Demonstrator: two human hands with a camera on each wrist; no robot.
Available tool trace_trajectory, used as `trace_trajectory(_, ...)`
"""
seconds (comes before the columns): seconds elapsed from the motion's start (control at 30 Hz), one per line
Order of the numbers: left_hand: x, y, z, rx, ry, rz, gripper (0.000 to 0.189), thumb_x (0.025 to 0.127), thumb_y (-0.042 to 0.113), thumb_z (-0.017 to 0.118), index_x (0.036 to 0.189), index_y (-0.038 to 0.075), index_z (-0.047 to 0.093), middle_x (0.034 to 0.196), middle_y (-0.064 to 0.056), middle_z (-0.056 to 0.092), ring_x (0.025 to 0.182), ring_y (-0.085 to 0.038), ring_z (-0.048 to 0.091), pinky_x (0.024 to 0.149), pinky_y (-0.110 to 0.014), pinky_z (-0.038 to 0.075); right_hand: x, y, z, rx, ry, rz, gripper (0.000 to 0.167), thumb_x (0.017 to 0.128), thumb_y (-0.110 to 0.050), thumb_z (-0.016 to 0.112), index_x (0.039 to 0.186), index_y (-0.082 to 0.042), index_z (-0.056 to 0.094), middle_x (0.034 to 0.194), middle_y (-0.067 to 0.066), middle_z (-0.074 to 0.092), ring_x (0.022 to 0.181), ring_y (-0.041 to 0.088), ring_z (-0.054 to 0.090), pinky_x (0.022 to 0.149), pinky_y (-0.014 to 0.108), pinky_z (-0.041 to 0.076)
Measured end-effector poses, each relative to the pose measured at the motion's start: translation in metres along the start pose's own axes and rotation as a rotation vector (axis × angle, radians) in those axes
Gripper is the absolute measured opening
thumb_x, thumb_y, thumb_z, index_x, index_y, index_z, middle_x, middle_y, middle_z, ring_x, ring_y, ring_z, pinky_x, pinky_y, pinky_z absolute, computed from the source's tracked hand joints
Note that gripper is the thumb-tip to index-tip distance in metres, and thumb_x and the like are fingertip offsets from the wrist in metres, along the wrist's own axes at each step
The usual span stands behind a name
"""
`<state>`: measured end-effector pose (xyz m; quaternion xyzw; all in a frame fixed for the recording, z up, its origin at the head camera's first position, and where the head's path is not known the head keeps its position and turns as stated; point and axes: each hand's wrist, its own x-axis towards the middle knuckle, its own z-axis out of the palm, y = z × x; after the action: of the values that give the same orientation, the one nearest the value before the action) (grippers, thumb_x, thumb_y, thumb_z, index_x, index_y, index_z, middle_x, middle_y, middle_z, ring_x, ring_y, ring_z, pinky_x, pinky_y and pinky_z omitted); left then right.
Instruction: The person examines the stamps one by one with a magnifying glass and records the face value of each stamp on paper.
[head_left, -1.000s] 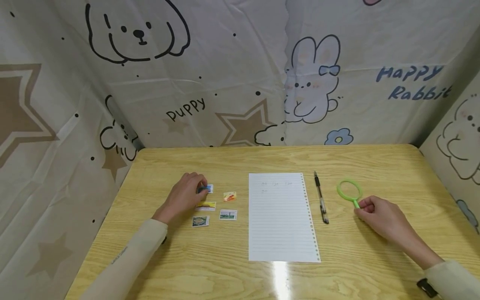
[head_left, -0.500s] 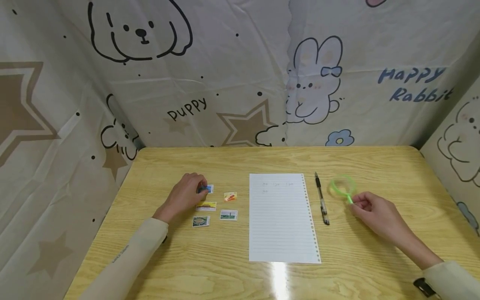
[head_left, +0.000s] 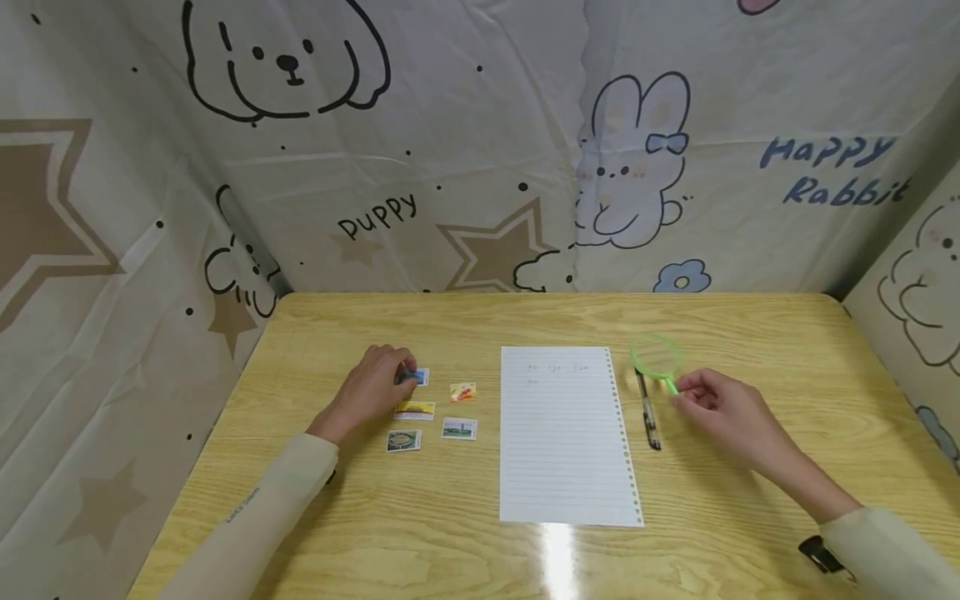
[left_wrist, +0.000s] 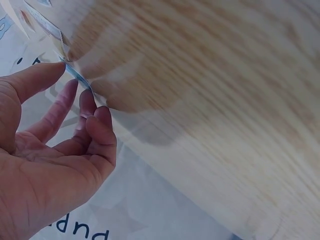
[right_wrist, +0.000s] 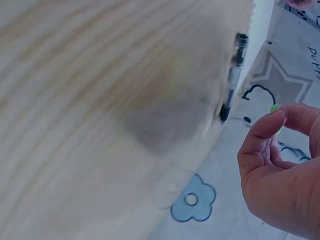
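Note:
My left hand (head_left: 367,385) is at the left of the table, its thumb and fingertips closing on a small blue stamp (head_left: 422,377) that they partly cover. In the left wrist view, the blue stamp (left_wrist: 77,76) shows edge-on at the fingertips. Nearby lie a yellow stamp (head_left: 414,410), a dark green stamp (head_left: 403,441), a green landscape stamp (head_left: 459,428) and an orange-yellow stamp (head_left: 462,392). With my right hand (head_left: 731,412) I pinch the handle of a green magnifying glass (head_left: 670,383), raised above the table. Its ring overlaps the pen's top in the head view.
A lined sheet of paper (head_left: 570,450) with faint handwriting near its top lies mid-table. Right of it is a black-and-clear pen (head_left: 648,414). Behind the wooden table (head_left: 720,542) hangs a printed cloth (head_left: 465,125), which also rises at both sides.
My right hand has lifted the magnifying glass off the table and carried it left, from right of the pen to over the pen's top. My left hand has stayed on the blue stamp.

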<state>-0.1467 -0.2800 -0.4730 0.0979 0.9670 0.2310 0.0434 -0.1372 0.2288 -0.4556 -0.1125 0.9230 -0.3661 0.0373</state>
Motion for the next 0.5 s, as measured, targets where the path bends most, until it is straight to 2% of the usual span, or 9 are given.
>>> trace_trajectory(0.3,0.003,0.003,-0.002,-0.005,0.005,-0.003,0.011,0.104,0.011,0.075,0.110,0.003,0.073,0.101,-0.010,0.066,0.103,-0.032,0.053,0.089,-0.050,0.048,0.016,-0.034,0.011,0.072,-0.051,-0.051,0.022,0.104,-0.012,0.075,0.118,0.004,0.068,0.093,0.006,0.067,0.078,0.018,0.058,0.060,0.027,0.047)
trace_trajectory(0.5,0.003,0.003,-0.001,0.003,-0.002,-0.014,0.012,0.103,0.013,0.078,0.110,0.004,0.074,0.100,-0.009,0.066,0.104,-0.033,0.054,0.090,-0.049,0.048,0.025,-0.054,0.025,0.104,-0.067,-0.114,0.017,0.102,-0.007,0.077,0.113,0.003,0.068,0.089,0.003,0.065,0.077,0.017,0.058,0.063,0.026,0.048)
